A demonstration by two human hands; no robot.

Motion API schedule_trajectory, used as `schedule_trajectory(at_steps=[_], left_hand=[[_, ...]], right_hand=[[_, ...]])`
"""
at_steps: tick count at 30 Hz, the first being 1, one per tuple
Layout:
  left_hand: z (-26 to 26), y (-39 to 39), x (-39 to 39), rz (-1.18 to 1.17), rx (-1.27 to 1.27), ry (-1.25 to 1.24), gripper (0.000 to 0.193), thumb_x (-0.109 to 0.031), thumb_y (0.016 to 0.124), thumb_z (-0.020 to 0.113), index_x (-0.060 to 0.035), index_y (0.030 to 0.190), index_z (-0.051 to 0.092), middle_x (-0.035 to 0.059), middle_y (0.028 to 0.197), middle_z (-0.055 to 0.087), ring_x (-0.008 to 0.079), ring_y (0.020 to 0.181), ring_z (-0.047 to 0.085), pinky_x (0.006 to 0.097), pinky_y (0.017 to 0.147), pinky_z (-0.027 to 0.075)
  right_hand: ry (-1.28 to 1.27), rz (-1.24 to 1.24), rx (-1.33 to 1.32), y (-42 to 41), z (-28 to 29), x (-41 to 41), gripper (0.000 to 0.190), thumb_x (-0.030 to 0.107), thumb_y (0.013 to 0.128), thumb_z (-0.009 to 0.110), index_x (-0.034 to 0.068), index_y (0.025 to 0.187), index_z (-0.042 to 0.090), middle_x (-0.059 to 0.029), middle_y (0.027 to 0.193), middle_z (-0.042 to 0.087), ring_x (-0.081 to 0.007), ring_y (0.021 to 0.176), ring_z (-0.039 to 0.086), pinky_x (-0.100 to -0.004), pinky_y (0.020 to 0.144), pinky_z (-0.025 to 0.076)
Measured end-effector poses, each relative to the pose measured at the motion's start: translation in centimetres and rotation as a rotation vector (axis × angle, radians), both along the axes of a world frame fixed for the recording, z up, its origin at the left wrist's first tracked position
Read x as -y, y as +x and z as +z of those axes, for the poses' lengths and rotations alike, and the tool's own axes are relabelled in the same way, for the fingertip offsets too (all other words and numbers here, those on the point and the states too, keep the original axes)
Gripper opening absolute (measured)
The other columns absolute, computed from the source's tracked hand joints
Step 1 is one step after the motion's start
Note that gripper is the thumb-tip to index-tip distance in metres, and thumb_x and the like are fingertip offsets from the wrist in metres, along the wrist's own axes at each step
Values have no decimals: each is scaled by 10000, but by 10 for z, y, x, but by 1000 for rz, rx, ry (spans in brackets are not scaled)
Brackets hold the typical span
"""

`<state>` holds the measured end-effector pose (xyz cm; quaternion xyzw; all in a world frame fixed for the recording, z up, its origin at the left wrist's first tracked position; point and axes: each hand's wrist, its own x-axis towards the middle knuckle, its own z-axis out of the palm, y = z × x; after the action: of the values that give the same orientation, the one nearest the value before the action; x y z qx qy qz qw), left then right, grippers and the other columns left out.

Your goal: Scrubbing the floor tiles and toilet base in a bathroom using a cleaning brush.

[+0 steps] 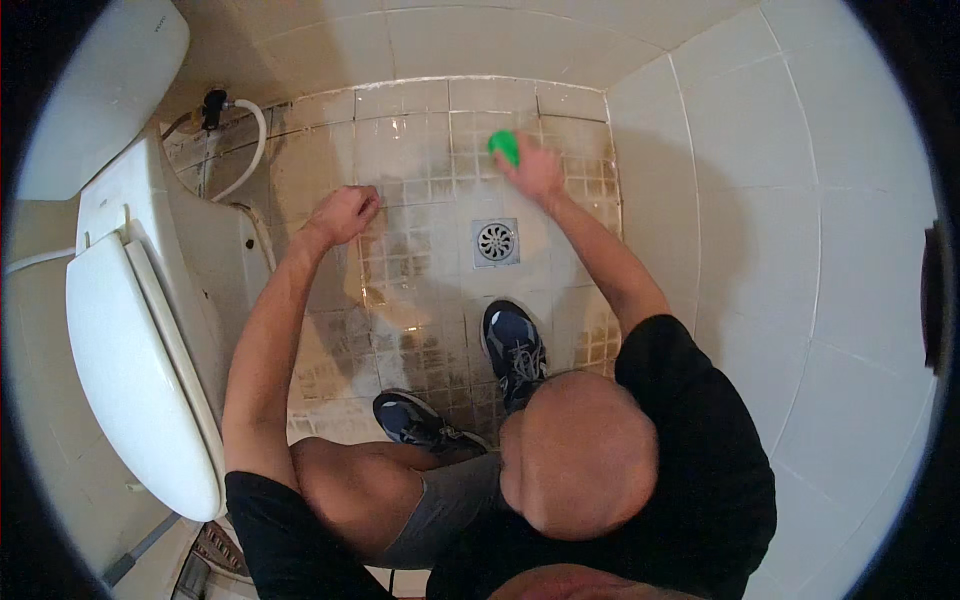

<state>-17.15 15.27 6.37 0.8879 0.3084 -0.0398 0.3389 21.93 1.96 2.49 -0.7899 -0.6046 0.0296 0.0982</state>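
Note:
In my right hand [536, 171] is a bright green scrubber [504, 147], pressed to the wet tiled floor [420, 161] near the back wall. Whether it is a brush or a sponge cannot be told, as the fingers cover part of it. My left hand [346, 213] is curled into a loose fist over the tiles, with nothing visible in it. Just below my right hand, a square metal floor drain [496, 242] sits flush with the floor. Pale cloudy liquid spreads around the drain, and brown staining shows on many of the small tile squares.
A white toilet [139, 375] with its lid down stands along the left side. A white hose [259, 150] runs from a dark valve [214, 109] beside it. Tiled walls [750, 225] close in the right and back. My sneakers [514, 341] rest on the floor below the drain.

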Motion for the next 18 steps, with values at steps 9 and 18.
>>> schedule_trajectory(at_steps=[9, 18], left_hand=[[6, -14, -6, 109, -9, -62, 267, -243, 1014, 587, -25, 1099, 715, 233, 1032, 753, 443, 984, 719, 517, 874, 566], [-14, 48, -4, -49, 105, -25, 260, -246, 1028, 606, -17, 1079, 718, 228, 985, 748, 425, 905, 717, 498, 833, 562]], right_hand=[[-122, 91, 12, 84, -2, 80, 659, 620, 980, 641, 117, 1401, 578, -193, 1097, 774, -403, 882, 769, -520, 725, 624], [30, -103, -10, -7, -2, 2, 592, 562, 998, 641, 92, 1352, 581, -200, 974, 766, -418, 812, 757, -543, 712, 613]])
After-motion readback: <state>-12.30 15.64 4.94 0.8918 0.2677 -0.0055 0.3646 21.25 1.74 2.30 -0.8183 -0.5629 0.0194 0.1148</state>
